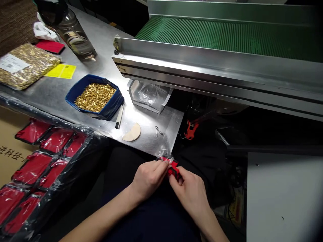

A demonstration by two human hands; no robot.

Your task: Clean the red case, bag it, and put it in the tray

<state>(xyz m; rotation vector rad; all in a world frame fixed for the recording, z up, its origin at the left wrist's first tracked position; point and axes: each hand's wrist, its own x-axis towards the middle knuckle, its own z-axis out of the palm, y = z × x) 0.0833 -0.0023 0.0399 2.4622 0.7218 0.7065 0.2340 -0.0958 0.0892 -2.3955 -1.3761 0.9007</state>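
Note:
Over my lap, just off the table corner, both hands grip a small red and black part [173, 166] that looks like plastic; its exact kind I cannot make out. My left hand [149, 175] pinches its upper left side, beside a bit of clear plastic film [164, 153]. Wrapped round its lower right end are the fingers of my right hand [189, 188]. On the metal table [148, 121] near my hands lie small metal pins [158, 131] and a beige half-round piece [132, 132]. A blue bin [113, 104] beyond them holds many small gold-coloured metal parts [95, 96].
A conveyor with a green belt [202, 33] spans the upper right, above a grey bin [150, 95]. A cutter knife [119, 116] lies beside the blue bin. Farther left are a water bottle [78, 38] and a bag of gold parts [27, 64]. Wrapped red parts [32, 168] fill a box lower left.

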